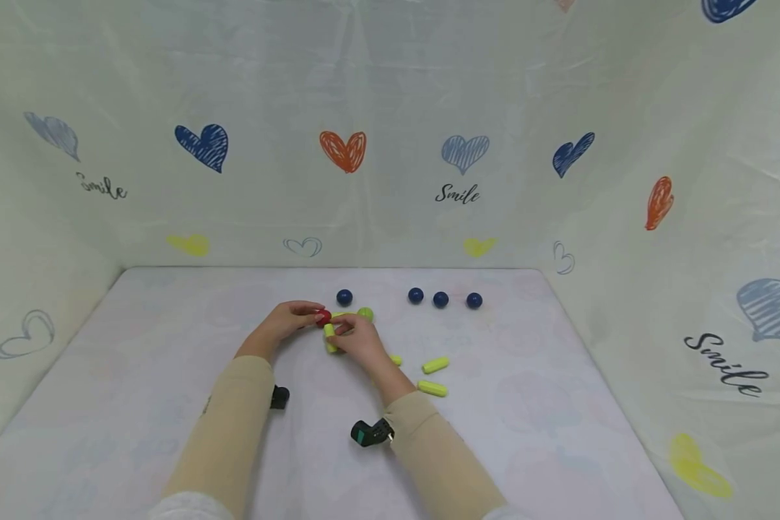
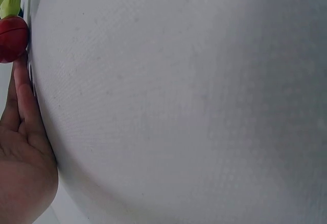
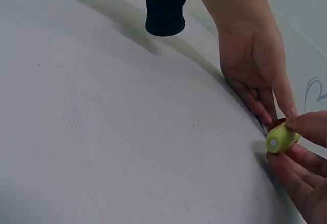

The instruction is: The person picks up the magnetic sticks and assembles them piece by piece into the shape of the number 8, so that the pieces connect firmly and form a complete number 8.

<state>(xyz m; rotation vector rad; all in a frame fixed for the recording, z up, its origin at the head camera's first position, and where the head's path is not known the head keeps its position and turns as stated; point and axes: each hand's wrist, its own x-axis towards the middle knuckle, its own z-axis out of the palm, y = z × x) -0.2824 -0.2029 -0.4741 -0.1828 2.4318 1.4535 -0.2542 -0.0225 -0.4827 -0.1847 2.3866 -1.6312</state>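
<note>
In the head view my left hand [image 1: 286, 321] holds a red ball [image 1: 323, 318] between thumb and fingers, low over the table. My right hand [image 1: 362, 341] pinches a yellow-green magnetic rod [image 1: 329, 339], whose upper end is right at the ball. The right wrist view shows a silvery disc in the near end of this rod [image 3: 278, 139]. Another yellow-green rod [image 1: 343, 314] runs from beside the red ball to a green ball [image 1: 365, 313], partly behind my right hand. In the left wrist view the red ball [image 2: 13, 39] sits at my left fingertips, rods against it.
A blue ball [image 1: 344, 297] lies just behind the hands, and more blue balls [image 1: 440, 300] stand in a row to the right. Loose yellow-green rods [image 1: 432, 388] lie right of my right forearm. A white sheet printed with hearts [image 1: 342, 152] rises behind the table [image 1: 526, 448].
</note>
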